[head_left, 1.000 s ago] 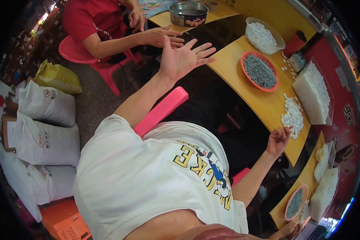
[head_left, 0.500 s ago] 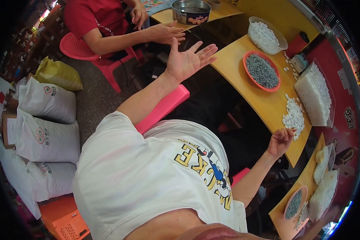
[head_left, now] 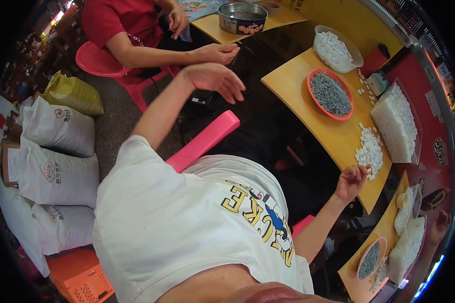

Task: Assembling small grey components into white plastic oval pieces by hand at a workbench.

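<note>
The left hand [head_left: 215, 80] hangs in mid-air, palm down, fingers loosely spread, holding nothing; the right hand [head_left: 352, 181] curls at the near edge of the yellow wooden table [head_left: 333, 136], fingertips touching a heap of small white pieces [head_left: 369, 149]; whether it pinches any is hard to tell; a round orange plate of grey granules [head_left: 331, 94] sits farther along.

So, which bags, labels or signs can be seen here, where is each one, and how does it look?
White sacks: stacked on the floor at the left, plump, each with a round red-green emblem.
Yellow sack: behind them, olive-yellow, slumped.
Wall stickers: on the red wall at the right, small and pale.
Metal basin: on the far table, round, with a printed band.
</note>
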Demonstrator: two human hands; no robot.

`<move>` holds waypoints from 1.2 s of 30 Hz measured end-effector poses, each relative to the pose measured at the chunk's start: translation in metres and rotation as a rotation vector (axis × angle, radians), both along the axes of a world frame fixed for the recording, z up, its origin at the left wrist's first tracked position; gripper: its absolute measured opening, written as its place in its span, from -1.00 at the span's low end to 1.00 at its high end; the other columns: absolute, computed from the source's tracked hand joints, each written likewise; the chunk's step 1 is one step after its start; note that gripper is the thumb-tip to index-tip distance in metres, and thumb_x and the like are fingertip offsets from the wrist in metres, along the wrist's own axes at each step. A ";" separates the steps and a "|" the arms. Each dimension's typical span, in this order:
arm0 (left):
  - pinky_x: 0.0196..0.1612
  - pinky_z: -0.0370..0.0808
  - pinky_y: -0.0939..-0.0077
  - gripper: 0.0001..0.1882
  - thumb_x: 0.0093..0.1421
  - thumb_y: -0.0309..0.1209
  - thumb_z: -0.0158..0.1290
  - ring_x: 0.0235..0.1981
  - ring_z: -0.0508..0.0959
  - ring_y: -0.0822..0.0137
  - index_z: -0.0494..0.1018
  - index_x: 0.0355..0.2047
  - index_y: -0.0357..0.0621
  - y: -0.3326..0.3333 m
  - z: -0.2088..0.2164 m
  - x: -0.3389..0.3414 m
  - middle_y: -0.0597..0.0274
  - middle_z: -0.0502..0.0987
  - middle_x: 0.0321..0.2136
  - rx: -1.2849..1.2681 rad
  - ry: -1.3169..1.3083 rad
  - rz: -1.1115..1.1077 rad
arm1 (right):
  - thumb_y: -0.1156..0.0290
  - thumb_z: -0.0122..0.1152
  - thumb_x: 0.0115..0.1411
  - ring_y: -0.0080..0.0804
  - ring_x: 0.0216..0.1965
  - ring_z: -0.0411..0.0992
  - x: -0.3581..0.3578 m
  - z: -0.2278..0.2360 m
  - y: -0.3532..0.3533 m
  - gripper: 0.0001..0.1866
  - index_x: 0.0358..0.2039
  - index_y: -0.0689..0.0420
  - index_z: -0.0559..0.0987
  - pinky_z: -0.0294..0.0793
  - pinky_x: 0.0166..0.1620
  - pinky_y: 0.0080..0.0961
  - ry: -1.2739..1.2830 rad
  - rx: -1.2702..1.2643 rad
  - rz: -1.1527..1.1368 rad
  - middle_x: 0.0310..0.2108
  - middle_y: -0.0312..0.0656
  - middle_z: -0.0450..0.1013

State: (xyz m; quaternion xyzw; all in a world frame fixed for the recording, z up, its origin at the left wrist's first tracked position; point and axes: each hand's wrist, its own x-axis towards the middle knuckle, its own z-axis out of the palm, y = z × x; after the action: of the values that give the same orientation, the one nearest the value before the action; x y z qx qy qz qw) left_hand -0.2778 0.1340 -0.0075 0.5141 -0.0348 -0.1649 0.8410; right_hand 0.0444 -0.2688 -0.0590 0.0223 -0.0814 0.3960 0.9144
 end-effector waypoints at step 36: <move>-0.02 0.35 0.49 -0.70 0.19 -0.43 -0.18 -0.12 0.44 0.30 0.33 -0.09 -0.25 0.043 0.090 -0.037 0.15 0.46 -0.22 1.283 -0.208 0.864 | 0.55 -0.01 0.17 -0.69 -0.61 0.14 0.003 -0.016 0.000 -0.74 -0.09 0.18 0.41 0.15 -0.48 -0.71 0.104 0.006 -0.008 -0.60 -0.37 0.25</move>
State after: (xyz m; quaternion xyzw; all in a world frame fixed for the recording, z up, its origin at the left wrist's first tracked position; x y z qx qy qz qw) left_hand -0.3143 0.1772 0.0824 0.8806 0.1922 0.2385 0.3615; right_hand 0.0473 -0.2693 -0.0751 0.0454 -0.0352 0.3905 0.9188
